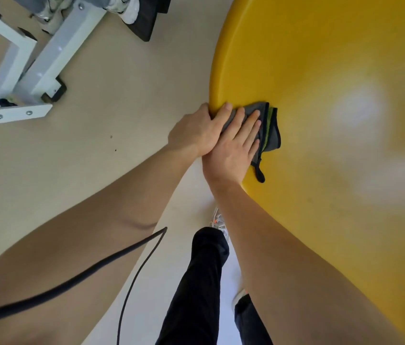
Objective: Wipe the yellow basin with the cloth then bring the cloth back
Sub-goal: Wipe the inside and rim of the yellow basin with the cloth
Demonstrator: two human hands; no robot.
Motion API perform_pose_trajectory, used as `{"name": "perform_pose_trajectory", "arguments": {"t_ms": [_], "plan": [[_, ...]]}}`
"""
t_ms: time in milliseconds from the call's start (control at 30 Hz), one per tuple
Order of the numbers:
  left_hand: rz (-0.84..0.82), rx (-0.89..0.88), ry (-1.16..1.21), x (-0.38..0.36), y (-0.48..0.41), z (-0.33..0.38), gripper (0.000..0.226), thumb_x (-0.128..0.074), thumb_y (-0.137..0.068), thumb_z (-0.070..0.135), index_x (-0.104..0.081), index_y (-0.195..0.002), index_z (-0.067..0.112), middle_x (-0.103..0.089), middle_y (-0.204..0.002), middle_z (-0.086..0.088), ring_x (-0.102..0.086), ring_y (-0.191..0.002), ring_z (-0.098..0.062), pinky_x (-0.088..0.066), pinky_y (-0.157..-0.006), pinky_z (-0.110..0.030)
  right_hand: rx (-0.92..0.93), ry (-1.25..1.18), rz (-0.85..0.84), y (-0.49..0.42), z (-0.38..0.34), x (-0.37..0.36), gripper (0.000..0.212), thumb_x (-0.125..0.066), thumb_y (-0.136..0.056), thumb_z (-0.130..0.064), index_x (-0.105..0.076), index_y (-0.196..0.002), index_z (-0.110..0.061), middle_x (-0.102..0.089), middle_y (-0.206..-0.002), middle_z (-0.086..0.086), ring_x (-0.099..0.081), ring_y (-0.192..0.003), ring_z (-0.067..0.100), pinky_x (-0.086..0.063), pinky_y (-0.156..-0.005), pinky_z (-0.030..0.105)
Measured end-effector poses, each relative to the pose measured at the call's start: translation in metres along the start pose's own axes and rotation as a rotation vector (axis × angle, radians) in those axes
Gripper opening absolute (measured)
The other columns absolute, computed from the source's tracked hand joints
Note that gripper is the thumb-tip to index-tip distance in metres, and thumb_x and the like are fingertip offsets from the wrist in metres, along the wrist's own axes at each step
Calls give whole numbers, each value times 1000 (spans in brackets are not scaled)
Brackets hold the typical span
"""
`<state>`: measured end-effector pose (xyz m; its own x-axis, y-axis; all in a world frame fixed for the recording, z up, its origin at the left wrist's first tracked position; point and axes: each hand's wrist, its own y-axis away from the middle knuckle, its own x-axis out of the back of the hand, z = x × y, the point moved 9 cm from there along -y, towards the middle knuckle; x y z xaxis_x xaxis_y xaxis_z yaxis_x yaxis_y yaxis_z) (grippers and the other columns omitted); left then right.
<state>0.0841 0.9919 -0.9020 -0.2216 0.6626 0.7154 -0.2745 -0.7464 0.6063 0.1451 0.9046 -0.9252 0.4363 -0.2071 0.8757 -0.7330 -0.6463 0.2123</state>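
The large yellow basin (320, 70) fills the right side of the head view, with its rim curving down the middle. A grey cloth (270, 130) with a green strip and black edging lies on the basin's surface just inside the rim. My right hand (233, 148) lies flat on the cloth with its fingers stretched out, pressing it against the basin. A black loop of the cloth hangs out below my hand. My left hand (192, 131) grips the basin's rim right beside the right hand, touching it.
A white metal frame (35, 66) stands on the beige floor at upper left, and another person's shoes (124, 8) are at the top. A black cable (77, 280) crosses my left forearm. My legs in black trousers (196, 282) are below.
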Motion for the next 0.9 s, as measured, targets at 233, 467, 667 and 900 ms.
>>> {"name": "perform_pose_trajectory", "arguments": {"t_ms": [233, 467, 667, 900], "plan": [[-365, 67, 91, -125, 59, -35, 66, -35, -98, 64, -57, -135, 13, -64, -129, -16, -60, -115, -33, -46, -91, -35, 195, 257, -167, 80, 113, -23, 87, -67, -91, -26, -14, -156, -4, -14, -163, 24, -16, -151, 38, -29, -117, 56], [-125, 170, 457, -88, 43, -36, 47, -46, -99, 55, -64, -97, 12, -73, -104, -12, -73, -87, -25, -59, -87, -47, 293, 95, -332, 89, 124, -1, 78, -56, -98, -25, -12, -154, 6, -17, -162, 25, -17, -151, 36, -27, -120, 47], [72, 210, 488, -62, 38, -50, 65, -27, -95, 66, -68, -110, 19, -70, -106, -5, -66, -97, -23, -52, -90, -40, 272, -45, -153, 44, 35, -4, 63, -40, -105, -24, -10, -157, -2, -7, -163, 26, -7, -152, 41, -19, -121, 51], [-312, 170, 287, -160, 89, -33, 58, -37, -81, 70, -58, -98, 20, -71, -106, -12, -69, -96, -34, -52, -95, -51, 256, 273, -106, 123, 173, -13, 47, -22, -107, -17, -33, -152, -8, -36, -153, 29, -37, -139, 48, -35, -109, 61]]}}
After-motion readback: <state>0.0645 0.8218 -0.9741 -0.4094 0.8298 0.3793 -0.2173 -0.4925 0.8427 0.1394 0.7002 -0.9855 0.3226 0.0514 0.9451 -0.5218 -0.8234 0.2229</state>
